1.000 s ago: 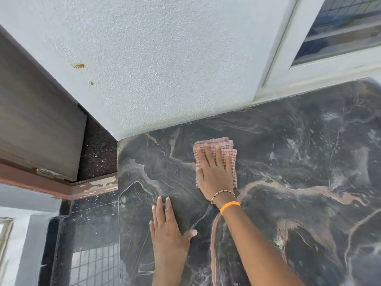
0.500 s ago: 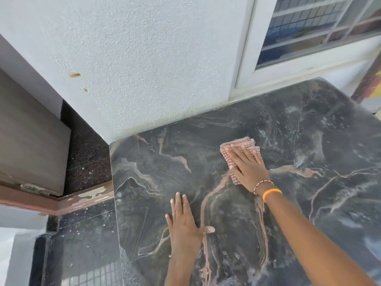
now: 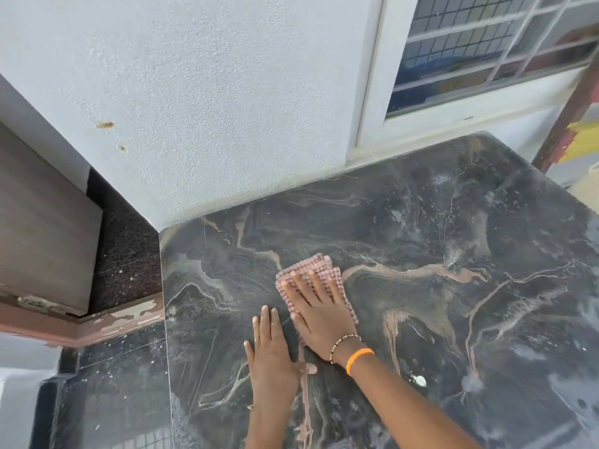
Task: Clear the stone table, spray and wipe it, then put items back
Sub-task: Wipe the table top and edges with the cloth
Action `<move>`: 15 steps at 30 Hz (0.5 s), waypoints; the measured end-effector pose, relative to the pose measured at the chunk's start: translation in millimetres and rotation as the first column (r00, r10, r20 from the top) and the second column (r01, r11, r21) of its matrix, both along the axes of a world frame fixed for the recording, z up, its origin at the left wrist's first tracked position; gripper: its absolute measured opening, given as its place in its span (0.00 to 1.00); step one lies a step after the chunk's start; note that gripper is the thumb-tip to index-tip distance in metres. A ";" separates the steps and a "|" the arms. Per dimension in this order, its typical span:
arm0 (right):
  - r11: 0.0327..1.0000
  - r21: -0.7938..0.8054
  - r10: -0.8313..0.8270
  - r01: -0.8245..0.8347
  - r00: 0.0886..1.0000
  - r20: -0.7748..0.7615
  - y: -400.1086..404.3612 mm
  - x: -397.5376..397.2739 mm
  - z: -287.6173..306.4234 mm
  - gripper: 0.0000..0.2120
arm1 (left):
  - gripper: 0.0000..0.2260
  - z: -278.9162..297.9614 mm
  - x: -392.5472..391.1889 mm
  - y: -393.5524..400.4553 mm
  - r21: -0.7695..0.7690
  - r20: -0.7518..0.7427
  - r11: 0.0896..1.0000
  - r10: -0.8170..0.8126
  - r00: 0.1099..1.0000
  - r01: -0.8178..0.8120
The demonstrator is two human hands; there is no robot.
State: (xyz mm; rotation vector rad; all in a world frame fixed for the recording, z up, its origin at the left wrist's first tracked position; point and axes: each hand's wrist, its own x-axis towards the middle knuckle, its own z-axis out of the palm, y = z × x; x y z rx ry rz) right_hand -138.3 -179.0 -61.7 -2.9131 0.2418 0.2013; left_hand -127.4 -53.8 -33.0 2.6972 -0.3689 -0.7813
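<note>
Pressing flat, right hand [image 3: 321, 314] half hides cloth [image 3: 306, 270]; left hand [image 3: 272, 354] splayed (empty) on table [image 3: 453, 241].

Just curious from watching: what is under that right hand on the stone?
A folded pink checked cloth lies under the right hand, pressed flat on the stone table. The hand covers most of the cloth, so the stone beneath it cannot be seen.

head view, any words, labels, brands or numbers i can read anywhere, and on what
None: no readable text anywhere in this view.
The cloth under the right hand shows only a check pattern.
The stone table, the wall and the window carry no lettering.
The left hand lies flat on bare stone.
</note>
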 end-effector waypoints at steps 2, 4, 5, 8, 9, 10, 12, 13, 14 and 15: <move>0.995 0.011 0.104 -0.104 0.995 0.006 -16.2 18.7 -0.2 0.27 | 0.52 1.2 1.2 -7.9 0.040 -0.007 0.999 0.028 1.000 -0.028; 0.993 0.006 0.116 -0.116 0.993 0.013 -50.3 30.4 -2.1 0.27 | 0.52 4.3 -1.7 -23.8 0.049 0.019 0.998 0.037 0.999 -0.038; 0.996 -0.005 0.087 -0.087 0.996 0.021 -69.8 33.8 -2.1 0.27 | 0.51 6.3 -3.7 -33.4 0.030 0.036 0.999 0.037 0.999 -0.038; 0.999 -0.012 -0.049 0.050 0.998 0.026 -144.1 29.6 -5.2 0.27 | 0.51 9.0 -12.6 -73.7 -0.040 0.068 0.999 0.014 0.998 -0.012; 0.995 -0.017 -0.103 0.103 0.994 0.025 -171.8 23.7 -6.4 0.27 | 0.50 8.6 -15.2 -88.8 -0.053 0.075 0.999 -0.008 0.997 0.012; 0.987 -0.025 -0.155 0.156 0.988 0.018 -199.5 15.6 -6.5 0.27 | 0.50 8.5 -18.3 -103.7 -0.067 0.079 0.997 -0.030 0.996 0.035; 0.966 -0.048 -0.254 0.254 0.967 0.005 -248.8 -8.0 -5.6 0.27 | 0.50 7.6 -24.1 -132.2 -0.095 0.077 0.994 -0.044 0.996 0.052; 0.953 -0.057 -0.299 0.298 0.954 -0.005 -265.8 -23.5 -4.9 0.27 | 0.50 7.1 -26.9 -143.6 -0.097 0.073 0.994 -0.042 0.996 0.049; 0.939 -0.063 -0.340 0.338 0.940 -0.018 -277.1 -39.9 -3.6 0.27 | 0.51 6.1 -29.4 -154.0 -0.083 0.068 0.996 -0.031 0.997 0.036; 0.924 -0.070 -0.379 0.377 0.925 -0.023 -279.7 -56.3 -2.1 0.27 | 0.51 4.6 -31.1 -160.7 -0.061 0.068 0.998 -0.015 0.998 0.019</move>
